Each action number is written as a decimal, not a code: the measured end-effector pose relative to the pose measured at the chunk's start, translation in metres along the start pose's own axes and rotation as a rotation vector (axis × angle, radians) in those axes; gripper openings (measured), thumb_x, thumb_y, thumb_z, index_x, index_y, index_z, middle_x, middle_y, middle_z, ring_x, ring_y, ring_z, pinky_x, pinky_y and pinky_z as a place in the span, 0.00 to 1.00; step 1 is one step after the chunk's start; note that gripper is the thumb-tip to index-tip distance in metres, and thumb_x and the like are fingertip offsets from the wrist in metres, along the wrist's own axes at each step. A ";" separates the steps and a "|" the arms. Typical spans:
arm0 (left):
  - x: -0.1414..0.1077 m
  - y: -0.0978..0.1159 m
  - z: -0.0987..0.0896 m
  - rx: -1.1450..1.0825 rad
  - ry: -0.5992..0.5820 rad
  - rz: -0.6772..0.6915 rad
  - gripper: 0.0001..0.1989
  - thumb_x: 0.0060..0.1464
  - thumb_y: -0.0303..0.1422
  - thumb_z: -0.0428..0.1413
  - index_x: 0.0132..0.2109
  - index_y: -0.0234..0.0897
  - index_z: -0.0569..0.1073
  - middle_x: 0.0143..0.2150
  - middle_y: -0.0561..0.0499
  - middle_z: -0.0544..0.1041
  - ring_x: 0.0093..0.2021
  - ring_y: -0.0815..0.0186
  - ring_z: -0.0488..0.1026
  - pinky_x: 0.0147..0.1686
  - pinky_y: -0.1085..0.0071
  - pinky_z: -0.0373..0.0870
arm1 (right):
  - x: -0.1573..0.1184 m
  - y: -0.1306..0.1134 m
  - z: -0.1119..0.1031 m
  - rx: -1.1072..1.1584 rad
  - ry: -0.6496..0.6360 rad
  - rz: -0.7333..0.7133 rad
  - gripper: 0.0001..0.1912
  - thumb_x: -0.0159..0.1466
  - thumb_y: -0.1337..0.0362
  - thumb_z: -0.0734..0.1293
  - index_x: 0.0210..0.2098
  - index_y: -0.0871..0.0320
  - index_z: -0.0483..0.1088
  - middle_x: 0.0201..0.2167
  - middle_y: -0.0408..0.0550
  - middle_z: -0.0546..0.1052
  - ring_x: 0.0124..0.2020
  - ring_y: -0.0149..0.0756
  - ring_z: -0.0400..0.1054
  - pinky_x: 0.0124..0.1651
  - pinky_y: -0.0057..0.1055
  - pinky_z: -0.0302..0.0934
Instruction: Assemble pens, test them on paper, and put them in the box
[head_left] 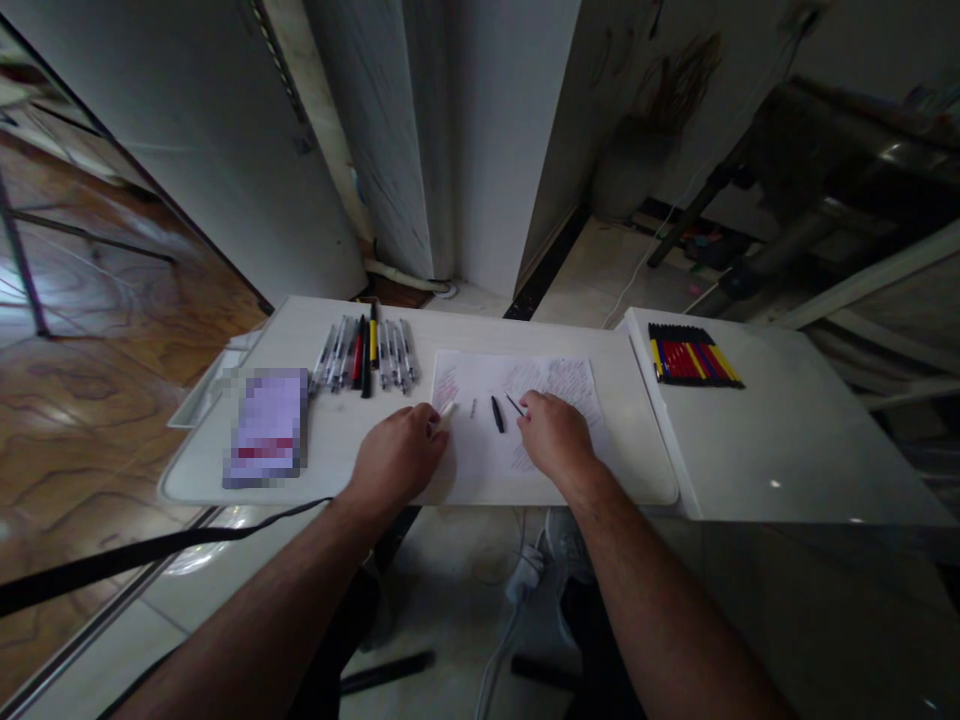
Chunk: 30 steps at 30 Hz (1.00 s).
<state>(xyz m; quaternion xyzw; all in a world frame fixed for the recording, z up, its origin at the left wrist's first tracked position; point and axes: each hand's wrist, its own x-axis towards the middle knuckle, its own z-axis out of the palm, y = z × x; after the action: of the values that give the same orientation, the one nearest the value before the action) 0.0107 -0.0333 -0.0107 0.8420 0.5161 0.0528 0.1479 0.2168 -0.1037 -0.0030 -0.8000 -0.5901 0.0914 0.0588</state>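
My left hand (401,450) is closed on a white, tapered pen part (448,411) at the left side of a sheet of paper (476,372). Between finger and thumb of my right hand (556,435) is a thin dark stick (513,404) that looks like a pen refill; its tip points up and left. On the paper between my hands lies a short black pen part (497,414), touched by neither hand. Left of it are tiny dark pieces (473,408), too small to name. Pencil-like hatching covers parts of the paper.
Several clear pens (387,358) lie at the back left with a red pen (357,355), a black pen (366,362) and a yellow one (373,342). A blurred purple pack (270,415) sits at the table's left. Several coloured pens (691,360) form a row on the right-hand table (787,440).
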 end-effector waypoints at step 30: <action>-0.006 0.010 -0.010 -0.230 0.186 0.070 0.09 0.58 0.35 0.49 0.35 0.38 0.72 0.32 0.49 0.75 0.33 0.62 0.71 0.33 0.68 0.62 | 0.006 0.004 0.000 0.184 0.082 -0.004 0.13 0.61 0.71 0.60 0.41 0.60 0.73 0.39 0.54 0.79 0.42 0.39 0.72 0.45 0.32 0.61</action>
<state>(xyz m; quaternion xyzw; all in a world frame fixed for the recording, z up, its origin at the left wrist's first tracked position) 0.0139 -0.0410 0.0023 0.8283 0.4886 0.1945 0.1931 0.2220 -0.0993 -0.0040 -0.7932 -0.5779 0.1123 0.1560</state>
